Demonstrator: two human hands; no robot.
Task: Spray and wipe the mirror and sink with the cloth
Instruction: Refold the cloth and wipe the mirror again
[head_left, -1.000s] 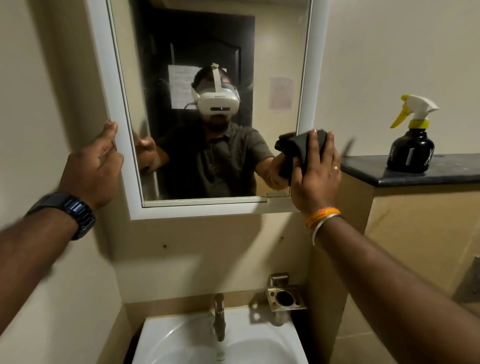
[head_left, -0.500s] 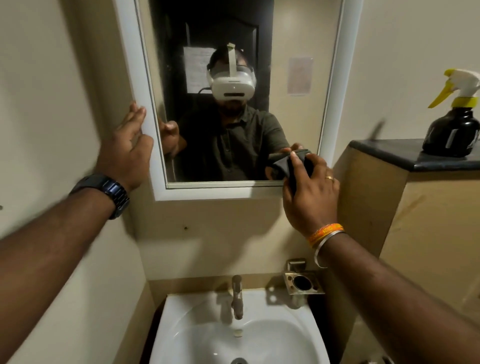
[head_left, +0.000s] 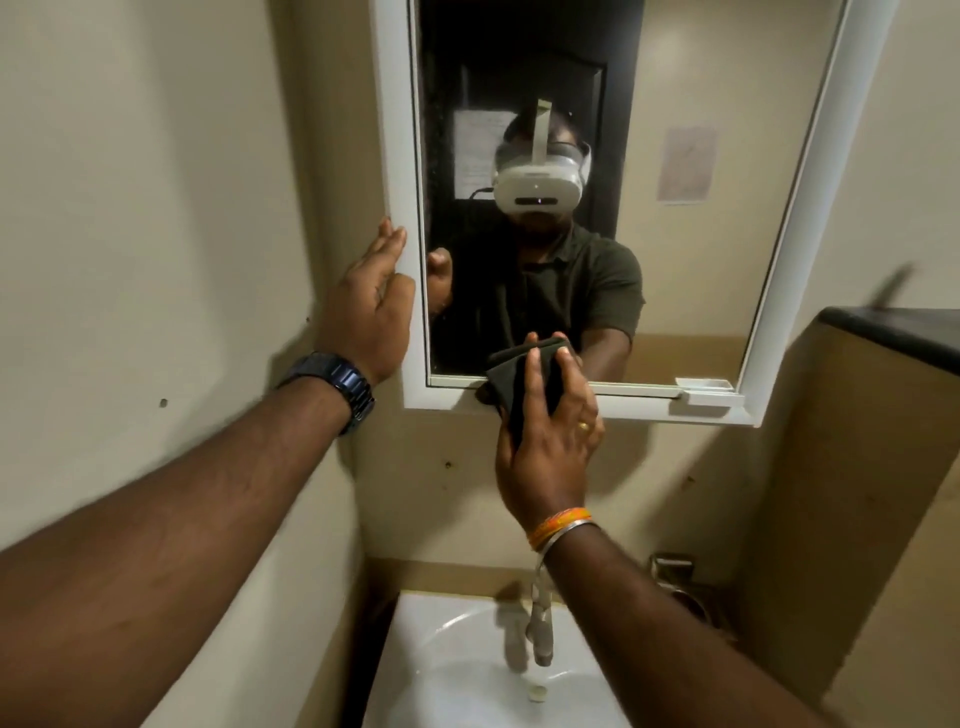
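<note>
A folded black cloth (head_left: 519, 382) is lying flat against the bottom edge of a white-framed wall mirror (head_left: 691, 260), overlapping both glass and lower frame, at about 6 o'clock on the mirror. The right hand (head_left: 548, 447) is pressing it there with fingers spread and nearly straight over the fabric, a ring on one finger and orange and silver bangles (head_left: 561, 525) at the wrist. The left hand (head_left: 371, 306), at 9 o'clock of the cloth, is resting open against the mirror's left frame, fingers straight and pointing up, a dark metal wristwatch (head_left: 337, 384) on the wrist. At 6 o'clock, below the right forearm, a white sink (head_left: 441, 670) with a metal tap (head_left: 539, 623) is showing. At 3 o'clock, a dark-topped ledge (head_left: 898, 332) is jutting from the beige wall.
</note>
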